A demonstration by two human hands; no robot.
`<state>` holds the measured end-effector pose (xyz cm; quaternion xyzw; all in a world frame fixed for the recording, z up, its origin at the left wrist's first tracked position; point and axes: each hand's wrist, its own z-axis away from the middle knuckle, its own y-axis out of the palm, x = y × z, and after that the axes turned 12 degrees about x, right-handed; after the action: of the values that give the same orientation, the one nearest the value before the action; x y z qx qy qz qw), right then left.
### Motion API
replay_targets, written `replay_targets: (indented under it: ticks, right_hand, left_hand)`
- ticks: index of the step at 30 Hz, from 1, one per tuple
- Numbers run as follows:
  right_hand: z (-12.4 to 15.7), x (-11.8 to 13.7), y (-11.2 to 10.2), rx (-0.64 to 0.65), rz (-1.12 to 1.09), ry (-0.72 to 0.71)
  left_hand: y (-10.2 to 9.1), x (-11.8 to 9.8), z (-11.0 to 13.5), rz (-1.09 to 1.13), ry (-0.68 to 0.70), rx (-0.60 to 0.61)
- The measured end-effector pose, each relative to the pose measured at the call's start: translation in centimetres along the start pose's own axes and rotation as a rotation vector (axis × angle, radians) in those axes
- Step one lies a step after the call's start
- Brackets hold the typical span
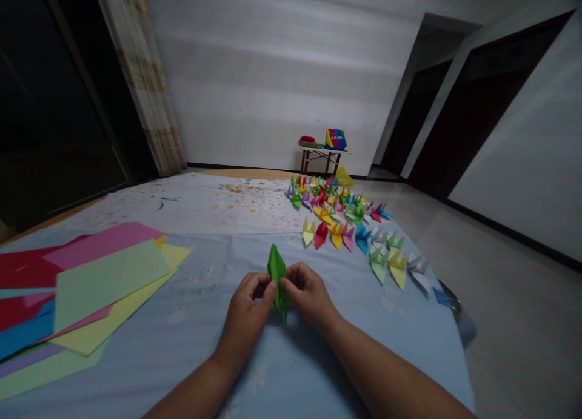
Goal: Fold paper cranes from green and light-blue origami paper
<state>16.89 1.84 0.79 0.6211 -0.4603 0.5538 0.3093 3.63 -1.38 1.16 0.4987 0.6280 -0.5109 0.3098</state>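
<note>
Both my hands pinch a narrow folded green paper piece (277,272) that stands upright over the light blue cloth (213,322). My left hand (249,313) grips its left edge with thumb and fingers closed. My right hand (308,294) grips the right edge the same way. The lower tip of the green paper pokes down between my two hands. The paper is long and pointed at both ends.
Several large coloured paper sheets (86,285) lie fanned at the left. Several finished folded paper shapes (345,222) in many colours sit in rows at the right, near the cloth's edge. A small table (321,155) stands by the far wall.
</note>
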Motion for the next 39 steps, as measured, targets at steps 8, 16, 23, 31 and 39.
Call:
replay_targets:
  ticks: [8, 16, 23, 31, 39]
  right_hand:
    - [-0.6, -0.6, -0.3, 0.049, -0.269, 0.065]
    - [-0.8, -0.3, -1.8, 0.153, -0.286, 0.236]
    - [-0.4, -0.7, -3.1, 0.276, 0.22, 0.383]
    - [0.3, 1.1, -3.6, 0.317, 0.911, 0.375]
    - [0.0, 0.4, -4.3, 0.325, 0.889, 0.352]
  left_hand:
    - [0.1, 0.2, 0.1, 0.161, -0.055, -0.056]
    - [0.3, 0.0, -0.4, 0.428, -0.207, -0.01]
    - [0.6, 0.9, 0.2, 0.096, -0.236, 0.208]
    - [0.6, -0.3, 1.1, -0.647, 0.063, 0.33]
    - [1.8, -1.5, 2.0, -0.986, 0.047, 0.461]
